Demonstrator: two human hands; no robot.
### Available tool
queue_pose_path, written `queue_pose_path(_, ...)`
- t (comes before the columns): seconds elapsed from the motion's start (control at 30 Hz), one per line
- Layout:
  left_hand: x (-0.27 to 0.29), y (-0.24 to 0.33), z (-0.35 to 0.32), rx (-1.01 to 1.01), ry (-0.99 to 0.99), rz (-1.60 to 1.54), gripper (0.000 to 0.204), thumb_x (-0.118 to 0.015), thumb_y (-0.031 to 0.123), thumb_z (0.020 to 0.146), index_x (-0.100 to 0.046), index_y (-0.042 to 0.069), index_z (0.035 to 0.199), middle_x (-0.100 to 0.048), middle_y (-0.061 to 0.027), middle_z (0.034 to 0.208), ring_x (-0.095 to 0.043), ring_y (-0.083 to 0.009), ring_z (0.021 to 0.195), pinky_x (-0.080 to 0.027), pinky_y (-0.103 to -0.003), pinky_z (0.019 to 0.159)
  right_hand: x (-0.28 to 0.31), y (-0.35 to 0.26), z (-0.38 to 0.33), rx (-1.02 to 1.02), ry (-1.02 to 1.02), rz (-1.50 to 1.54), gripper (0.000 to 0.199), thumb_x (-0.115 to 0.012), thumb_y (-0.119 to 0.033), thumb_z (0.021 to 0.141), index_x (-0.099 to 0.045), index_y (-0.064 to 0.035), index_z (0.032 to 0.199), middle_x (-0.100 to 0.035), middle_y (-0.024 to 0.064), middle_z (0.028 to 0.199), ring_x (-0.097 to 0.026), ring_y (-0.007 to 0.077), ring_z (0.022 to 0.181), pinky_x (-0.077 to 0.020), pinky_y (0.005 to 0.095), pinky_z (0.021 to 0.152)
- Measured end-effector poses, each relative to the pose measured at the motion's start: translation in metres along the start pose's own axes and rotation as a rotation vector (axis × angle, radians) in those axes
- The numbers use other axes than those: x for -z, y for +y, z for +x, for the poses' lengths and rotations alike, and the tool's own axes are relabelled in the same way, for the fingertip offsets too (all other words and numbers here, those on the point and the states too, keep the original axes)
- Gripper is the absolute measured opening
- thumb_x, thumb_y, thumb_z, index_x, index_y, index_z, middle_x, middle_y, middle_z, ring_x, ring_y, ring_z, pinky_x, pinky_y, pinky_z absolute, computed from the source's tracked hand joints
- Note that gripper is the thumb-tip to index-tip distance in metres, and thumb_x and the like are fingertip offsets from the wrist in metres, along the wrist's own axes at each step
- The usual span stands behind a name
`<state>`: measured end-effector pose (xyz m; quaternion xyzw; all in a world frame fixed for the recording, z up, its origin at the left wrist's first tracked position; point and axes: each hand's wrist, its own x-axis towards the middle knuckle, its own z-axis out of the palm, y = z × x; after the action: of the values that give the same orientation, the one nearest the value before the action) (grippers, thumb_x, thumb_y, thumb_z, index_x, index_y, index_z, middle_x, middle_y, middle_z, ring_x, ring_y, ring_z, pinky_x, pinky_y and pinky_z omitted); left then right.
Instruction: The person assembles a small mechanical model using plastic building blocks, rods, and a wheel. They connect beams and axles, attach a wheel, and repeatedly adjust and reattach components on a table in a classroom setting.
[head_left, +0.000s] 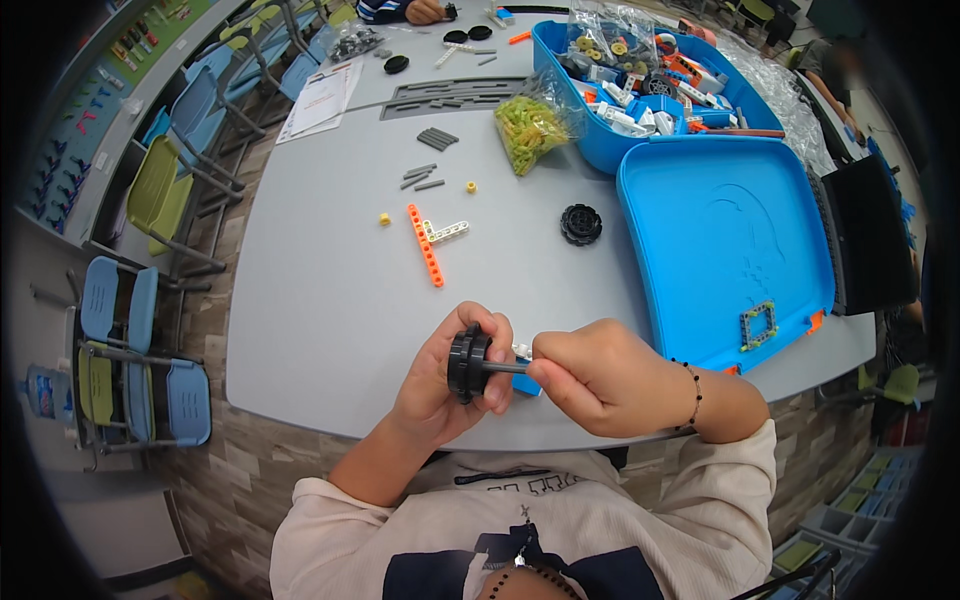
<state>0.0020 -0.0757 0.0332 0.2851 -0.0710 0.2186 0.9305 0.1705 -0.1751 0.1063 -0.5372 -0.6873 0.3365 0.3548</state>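
Observation:
My left hand [425, 395] grips a black toy wheel [465, 363] close to the table's near edge. Out of the wheel's hub runs a grey axle rod [507, 367], whose other end my right hand [610, 380] pinches in closed fingers. Partly hidden behind my hands lies a blue and white piece [527, 384]. Beyond them an orange beam [425, 248] touches a white angled beam [448, 232]. Another black wheel [581, 225] lies flat to the right. Two small yellow pieces [471, 187] and several loose grey axles [420, 178] are farther off.
A blue bin [590, 150] full of parts stands at the far right, its blue lid [725, 230] nearer, holding a small square frame [758, 326]. Beside the bin sits a bag of yellow-green pieces [530, 130]. Another person's hand [425, 12] is at the far end; chairs [160, 190] line the left.

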Motion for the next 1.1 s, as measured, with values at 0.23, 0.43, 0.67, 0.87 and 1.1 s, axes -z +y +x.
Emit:
queue_pose_path(0.23, 0.004, -0.001, -0.003, -0.014, 0.038, -0.009, 0.041, -0.055, 0.035, 0.093, -0.038, 0.007, 0.118, -0.045, -0.0078, 0.100, -0.058, -0.0129, 0.078, -0.051, -0.025, 0.069, -0.006, 0.006, 0.003, 0.013, 0.019, 0.030, 0.017, -0.051, -0.014, 0.092, -0.053, -0.0031, 0.080, -0.052, 0.0125, 0.054, -0.053, 0.0325, 0.047, -0.0414, 0.0382, 0.047)
queue_pose_path(0.43, 0.007, -0.004, -0.001, -0.029, -0.012, -0.023, 0.043, -0.052, 0.038, 0.093, -0.037, 0.007, 0.118, -0.044, -0.0076, 0.101, -0.057, -0.0129, 0.079, -0.051, -0.024, 0.071, -0.012, 0.012, 0.003, 0.130, 0.073, -0.089, 0.016, -0.054, -0.012, 0.090, -0.050, -0.0030, 0.077, -0.048, 0.0117, 0.050, -0.050, 0.0300, 0.043, -0.0389, 0.0372, 0.043)
queue_pose_path(0.67, 0.006, -0.001, -0.005, 0.079, 0.026, -0.084, 0.047, -0.056, 0.040, 0.091, -0.037, 0.006, 0.118, -0.044, -0.0068, 0.100, -0.056, -0.0124, 0.081, -0.049, -0.024, 0.070, -0.014, 0.015, 0.002, 0.220, 0.080, -0.241, 0.015, -0.058, -0.012, 0.087, -0.050, -0.0035, 0.077, -0.047, 0.0108, 0.048, -0.048, 0.0285, 0.040, -0.0366, 0.0369, 0.039)
queue_pose_path(0.87, 0.008, 0.006, -0.009, 0.211, 0.076, -0.102, 0.052, -0.060, 0.043, 0.088, -0.038, 0.006, 0.118, -0.046, -0.0062, 0.101, -0.056, -0.0127, 0.081, -0.049, -0.026, 0.070, -0.016, 0.015, 0.002, 0.263, 0.087, -0.307, 0.016, -0.059, -0.013, 0.087, -0.050, -0.0022, 0.078, -0.047, 0.0111, 0.047, -0.048, 0.0289, 0.039, -0.0376, 0.0374, 0.040)
queue_pose_path(1.1, 0.008, 0.005, -0.013, 0.173, 0.088, -0.006, 0.050, -0.058, 0.041, 0.089, -0.037, 0.007, 0.118, -0.047, -0.0065, 0.101, -0.057, -0.0139, 0.082, -0.050, -0.028, 0.071, -0.019, 0.016, 0.004, 0.148, 0.010, -0.200, 0.015, -0.056, -0.013, 0.089, -0.051, -0.0021, 0.081, -0.048, 0.0116, 0.047, -0.050, 0.0296, 0.040, -0.0392, 0.0374, 0.041)
